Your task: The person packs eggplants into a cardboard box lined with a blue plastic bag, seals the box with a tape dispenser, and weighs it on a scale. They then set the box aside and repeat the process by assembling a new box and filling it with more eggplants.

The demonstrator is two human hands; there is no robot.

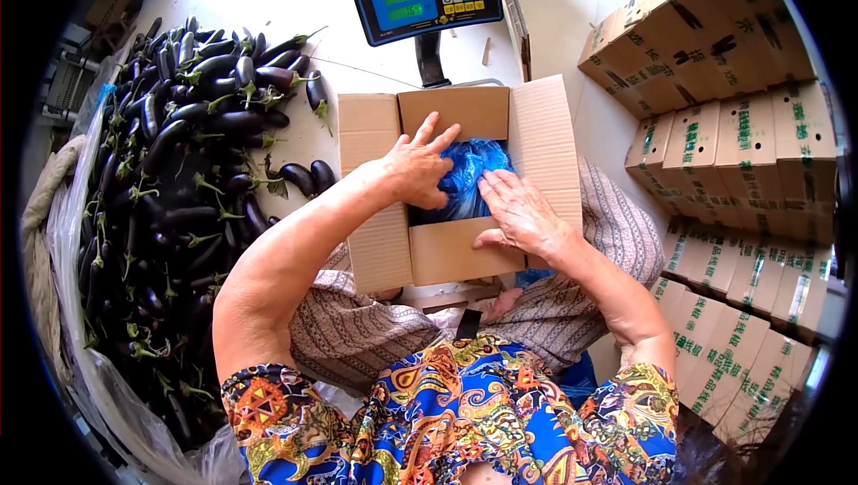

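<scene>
The left hand point(418, 168) has its fingers spread, and the right hand point(521, 212) has its long fingers close together, thumb out. Both touch the shiny blue plastic bag point(471, 172) inside the open brown cardboard box point(465, 248), near many shiny purple eggplants point(188, 154).

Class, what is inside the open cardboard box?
A blue plastic bag lies inside the open cardboard box, partly hidden by the left hand and right hand. Its contents and the box's bottom are covered.

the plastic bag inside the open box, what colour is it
The bag is translucent blue, showing best in the head view, between the two hands.
</scene>
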